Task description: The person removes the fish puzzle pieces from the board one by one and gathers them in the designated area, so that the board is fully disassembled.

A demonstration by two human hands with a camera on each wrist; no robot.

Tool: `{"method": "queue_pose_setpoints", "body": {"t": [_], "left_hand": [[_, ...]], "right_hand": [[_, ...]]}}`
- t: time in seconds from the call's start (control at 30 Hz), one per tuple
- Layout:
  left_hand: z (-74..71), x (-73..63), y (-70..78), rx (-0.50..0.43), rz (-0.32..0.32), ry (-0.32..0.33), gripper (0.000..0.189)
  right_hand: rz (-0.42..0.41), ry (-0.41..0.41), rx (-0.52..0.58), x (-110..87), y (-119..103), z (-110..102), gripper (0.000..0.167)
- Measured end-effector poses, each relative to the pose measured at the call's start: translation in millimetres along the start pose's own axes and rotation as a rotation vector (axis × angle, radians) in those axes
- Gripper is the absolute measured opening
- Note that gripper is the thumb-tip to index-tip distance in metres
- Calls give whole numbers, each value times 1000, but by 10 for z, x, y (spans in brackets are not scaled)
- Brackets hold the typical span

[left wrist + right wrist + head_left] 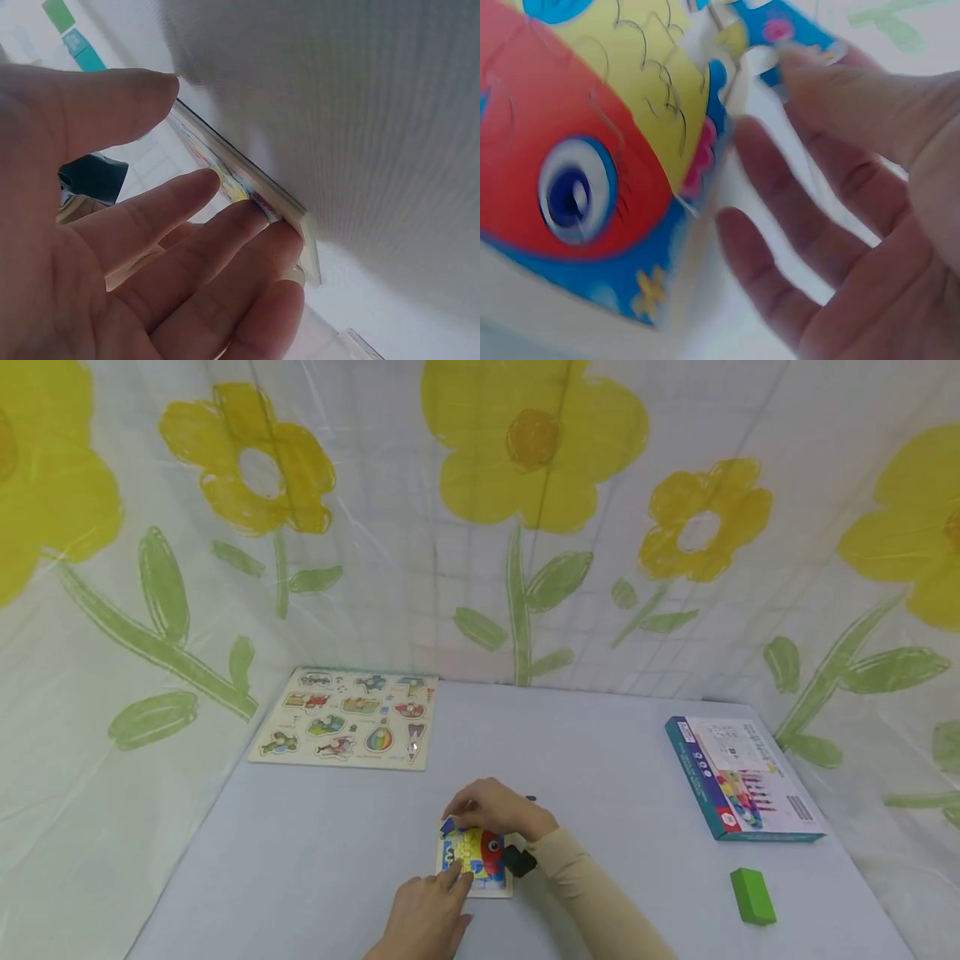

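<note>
A small fish jigsaw puzzle (491,852) with a red head, yellow scaly body and blue border lies in a pale tray near the table's front. My right hand (495,806) reaches over its far edge. Between thumb and index finger it pinches a blue puzzle piece (776,26), tilted above an unfilled gap in the right wrist view. The other right fingers hang off the tray's side. My left hand (426,906) is at the near left, fingertips touching the puzzle. In the left wrist view its fingers (202,262) are loosely bent along the tray's edge (259,180), thumb apart.
A wooden picture board (345,718) with vehicle shapes lies at the back left. A flat boxed set (750,777) is at the right, with a green block (752,897) nearer the front. A flower-printed curtain (375,568) hangs behind the table.
</note>
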State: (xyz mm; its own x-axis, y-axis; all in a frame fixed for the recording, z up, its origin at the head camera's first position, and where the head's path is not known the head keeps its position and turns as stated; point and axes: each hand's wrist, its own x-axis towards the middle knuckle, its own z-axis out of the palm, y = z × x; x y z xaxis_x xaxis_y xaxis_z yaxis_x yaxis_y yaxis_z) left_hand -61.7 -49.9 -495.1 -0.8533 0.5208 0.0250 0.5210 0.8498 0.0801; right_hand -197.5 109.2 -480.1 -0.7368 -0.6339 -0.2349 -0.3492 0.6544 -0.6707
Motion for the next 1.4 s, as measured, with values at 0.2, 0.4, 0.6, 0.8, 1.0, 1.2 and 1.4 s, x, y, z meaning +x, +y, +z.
{"method": "queue_pose_setpoints", "body": {"t": [0.2, 0.4, 0.6, 0.8, 1.0, 1.2, 1.4], "left_hand": [[12, -10, 24, 7, 2, 24, 51], [15, -22, 17, -8, 2, 47, 51], [-13, -12, -16, -34, -13, 14, 49], [2, -15, -18, -35, 4, 42, 48], [6, -4, -9, -47, 7, 30, 48], [19, -10, -17, -29, 4, 15, 49], [35, 5, -16, -9, 10, 12, 50]], "right_hand": [[-40, 135, 83, -160, 176, -200, 16], [134, 77, 87, -634, 477, -609, 14], [256, 66, 53, -874, 700, -665, 9], [225, 122, -6, -851, 758, -553, 8], [183, 243, -107, -730, 579, -406, 14], [37, 203, -161, -425, 218, -83, 30], [84, 121, -211, -267, 87, 111, 27]]}}
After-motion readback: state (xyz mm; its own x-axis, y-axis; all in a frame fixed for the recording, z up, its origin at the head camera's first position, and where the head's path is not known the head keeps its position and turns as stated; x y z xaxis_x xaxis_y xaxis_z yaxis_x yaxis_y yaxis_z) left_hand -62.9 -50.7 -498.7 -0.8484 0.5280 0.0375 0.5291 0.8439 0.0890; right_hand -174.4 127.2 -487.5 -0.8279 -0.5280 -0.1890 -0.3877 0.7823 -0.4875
